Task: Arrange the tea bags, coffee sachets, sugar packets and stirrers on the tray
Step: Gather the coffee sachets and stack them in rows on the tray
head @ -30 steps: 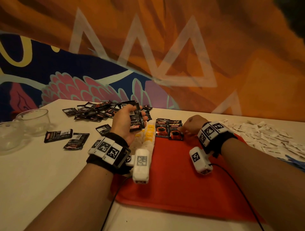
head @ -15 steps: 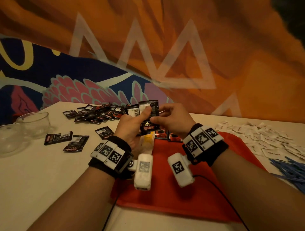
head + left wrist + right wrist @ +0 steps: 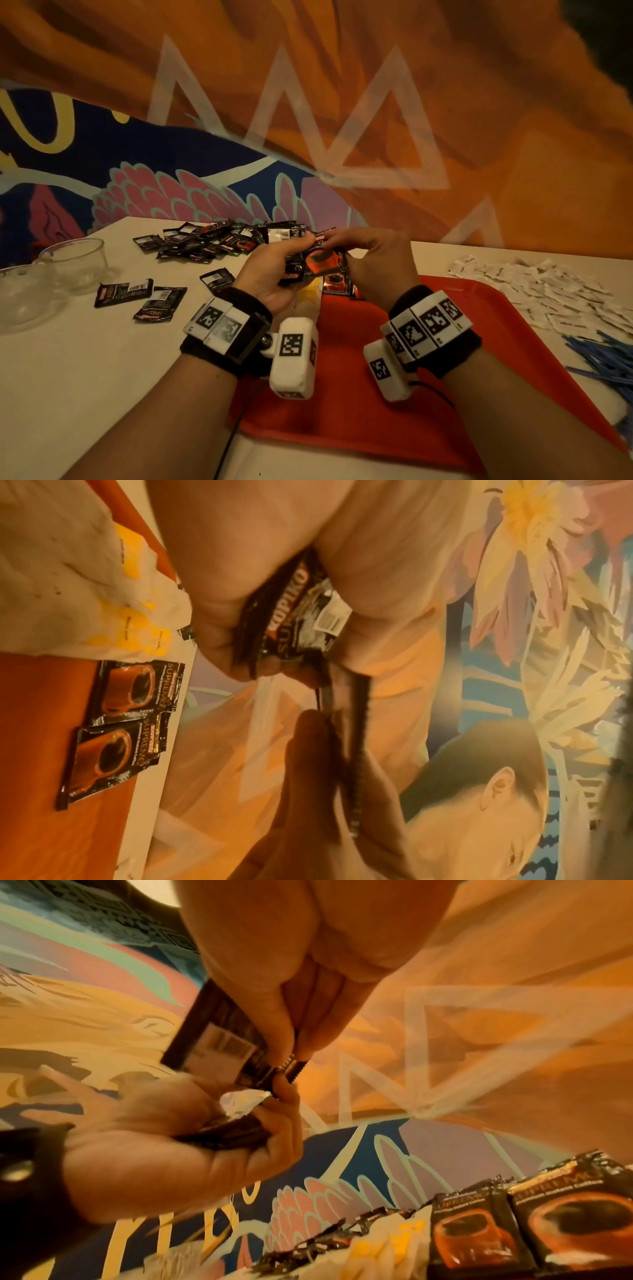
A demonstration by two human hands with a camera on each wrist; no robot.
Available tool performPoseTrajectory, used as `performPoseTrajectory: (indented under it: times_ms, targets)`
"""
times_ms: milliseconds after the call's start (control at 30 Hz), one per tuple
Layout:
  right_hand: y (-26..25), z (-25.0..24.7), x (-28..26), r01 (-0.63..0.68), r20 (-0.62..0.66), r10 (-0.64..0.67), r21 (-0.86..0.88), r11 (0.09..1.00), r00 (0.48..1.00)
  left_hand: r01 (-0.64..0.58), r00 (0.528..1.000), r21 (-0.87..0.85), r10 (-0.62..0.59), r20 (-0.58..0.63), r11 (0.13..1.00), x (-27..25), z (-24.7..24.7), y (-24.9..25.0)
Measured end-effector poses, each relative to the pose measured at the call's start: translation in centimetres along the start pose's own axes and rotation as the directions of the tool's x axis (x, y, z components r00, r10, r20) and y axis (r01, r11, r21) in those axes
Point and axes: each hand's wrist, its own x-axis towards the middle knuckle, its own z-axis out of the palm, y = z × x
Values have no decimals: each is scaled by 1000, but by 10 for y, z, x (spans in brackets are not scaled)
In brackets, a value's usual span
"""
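1. L hand [image 3: 274,274], near, at 11 o'clock over tray [image 3: 479,342]: curled round sachet stack [image 3: 291,610].
2. R hand [image 3: 373,260] at 1 o'clock: pinching top sachet [image 3: 322,260], long axis upright.
3. Beyond, 12 o'clock: laid sachets [image 3: 137,691] w/ free spot beside; R nearer.

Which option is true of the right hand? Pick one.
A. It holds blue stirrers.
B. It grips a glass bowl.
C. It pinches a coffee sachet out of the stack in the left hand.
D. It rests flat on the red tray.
C: the right hand pinches the top edge of a coffee sachet above the red tray, while the left hand grips the stack of sachets.
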Motion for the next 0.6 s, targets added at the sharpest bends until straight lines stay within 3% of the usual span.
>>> performPoseTrajectory:
  times_ms: [100,200,267,467,600]
  targets:
    - [5,-3,0,-54,22,53,48,997,998,-116,990,5,116,-75,993,3,0,-1]
    - [10,-4,0,-326,33,331,287,901,943,-207,968,63,213,-133,976,7,1,-5]
    - [10,-5,-2,-453,128,436,306,837,891,-244,958,95,255,-132,965,7,3,-7]
    - [10,-9,-2,-416,122,400,148,897,908,-293,952,76,298,-67,953,4,6,-7]
    - [8,-13,-3,-379,101,375,30,925,922,-387,918,148,396,-38,910,2,8,-8]
